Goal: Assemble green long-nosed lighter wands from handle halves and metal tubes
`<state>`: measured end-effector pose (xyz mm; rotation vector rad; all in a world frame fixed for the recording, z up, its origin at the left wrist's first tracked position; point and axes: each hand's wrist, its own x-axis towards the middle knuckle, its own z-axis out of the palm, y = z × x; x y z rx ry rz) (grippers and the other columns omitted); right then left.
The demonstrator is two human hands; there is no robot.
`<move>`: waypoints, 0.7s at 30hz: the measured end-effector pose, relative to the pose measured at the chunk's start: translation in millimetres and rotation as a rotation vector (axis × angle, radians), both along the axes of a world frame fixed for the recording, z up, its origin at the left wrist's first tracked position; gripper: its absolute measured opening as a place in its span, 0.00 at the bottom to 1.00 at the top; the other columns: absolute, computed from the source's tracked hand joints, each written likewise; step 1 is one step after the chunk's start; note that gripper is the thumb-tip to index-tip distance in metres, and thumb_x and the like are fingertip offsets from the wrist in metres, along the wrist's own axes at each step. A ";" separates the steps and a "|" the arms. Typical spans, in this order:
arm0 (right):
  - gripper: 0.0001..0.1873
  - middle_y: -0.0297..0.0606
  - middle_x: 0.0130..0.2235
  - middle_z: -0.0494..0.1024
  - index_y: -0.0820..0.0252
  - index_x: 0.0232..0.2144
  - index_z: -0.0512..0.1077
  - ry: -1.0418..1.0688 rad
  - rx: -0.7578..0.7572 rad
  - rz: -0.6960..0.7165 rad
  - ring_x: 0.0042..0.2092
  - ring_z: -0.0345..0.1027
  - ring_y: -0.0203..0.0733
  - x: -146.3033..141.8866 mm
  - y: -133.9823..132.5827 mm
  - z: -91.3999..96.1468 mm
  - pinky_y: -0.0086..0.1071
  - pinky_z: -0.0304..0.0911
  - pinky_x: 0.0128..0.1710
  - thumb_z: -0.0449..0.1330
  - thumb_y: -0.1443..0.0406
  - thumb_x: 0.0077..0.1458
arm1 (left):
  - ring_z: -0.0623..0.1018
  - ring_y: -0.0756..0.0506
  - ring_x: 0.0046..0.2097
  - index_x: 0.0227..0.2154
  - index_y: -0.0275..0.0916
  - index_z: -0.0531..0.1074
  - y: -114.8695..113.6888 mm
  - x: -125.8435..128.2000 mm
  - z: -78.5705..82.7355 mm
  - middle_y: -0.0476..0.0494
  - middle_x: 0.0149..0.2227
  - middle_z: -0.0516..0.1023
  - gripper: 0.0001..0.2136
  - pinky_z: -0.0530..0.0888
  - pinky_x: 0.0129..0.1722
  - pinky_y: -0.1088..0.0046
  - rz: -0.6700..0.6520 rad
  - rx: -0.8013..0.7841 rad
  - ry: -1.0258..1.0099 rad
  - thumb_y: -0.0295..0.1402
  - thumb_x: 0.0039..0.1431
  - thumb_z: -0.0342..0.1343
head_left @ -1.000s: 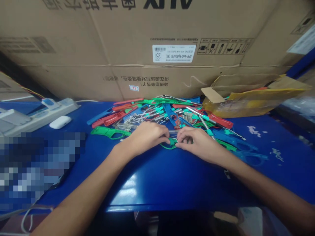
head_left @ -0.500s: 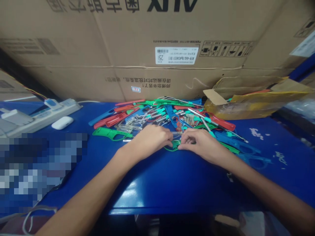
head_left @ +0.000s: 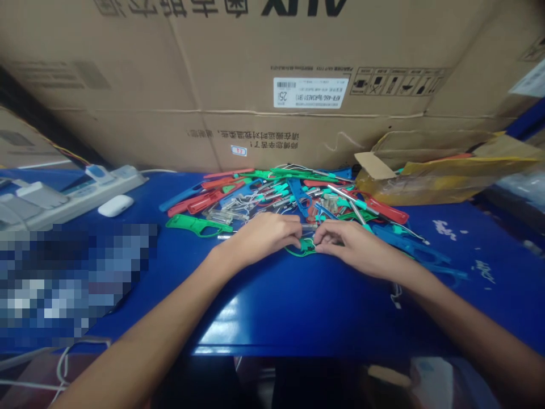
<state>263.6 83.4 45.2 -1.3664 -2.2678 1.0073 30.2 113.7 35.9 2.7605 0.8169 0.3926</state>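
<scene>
A green utility lighter casing with a trigger loop lies low on the table between my hands, a teal part and a thin white wire showing in it. My left hand is closed, its fingertips pressed on the casing's left side. Thumb and fingers of my right hand pinch at the right end, by the white wire. Exactly what sits between those fingertips is too small to make out. Just behind them spreads a pile of red, blue and green lighter casings, metal tubes and clear fluid tanks.
An open carton with tape stands at the back right. A huge cardboard box walls off the rear. On the left are a power strip with plugs, a white earphone case and a blurred-out patch. White scraps dot the blue table.
The whole view has shifted slightly. My right fingertips have drawn closer together at the white wire, while my left hand stays on the green casing.
</scene>
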 end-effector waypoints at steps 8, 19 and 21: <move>0.01 0.35 0.34 0.79 0.58 0.35 0.73 -0.016 -0.001 -0.019 0.35 0.72 0.38 0.5 -1.0 3.5 0.32 0.65 0.37 0.61 0.66 0.60 | 0.77 0.48 0.36 0.36 0.36 0.77 -0.4 0.7 2.3 0.46 0.38 0.79 0.07 0.70 0.34 0.70 -0.016 -0.061 -0.027 0.31 0.68 0.57; 0.07 0.35 0.34 0.77 0.58 0.31 0.74 0.030 -0.029 0.006 0.36 0.71 0.39 0.8 0.0 3.7 0.33 0.65 0.38 0.64 0.61 0.57 | 0.77 0.47 0.38 0.38 0.35 0.76 1.6 -0.3 0.8 0.43 0.37 0.78 0.08 0.72 0.40 0.69 -0.042 -0.133 -0.126 0.32 0.70 0.53; 0.06 0.36 0.34 0.78 0.58 0.31 0.74 0.037 -0.031 -0.012 0.36 0.72 0.39 -0.6 -0.3 3.4 0.34 0.66 0.38 0.64 0.62 0.57 | 0.77 0.47 0.38 0.38 0.35 0.76 1.2 -0.3 1.5 0.43 0.37 0.78 0.07 0.72 0.39 0.70 -0.037 -0.130 -0.119 0.31 0.70 0.54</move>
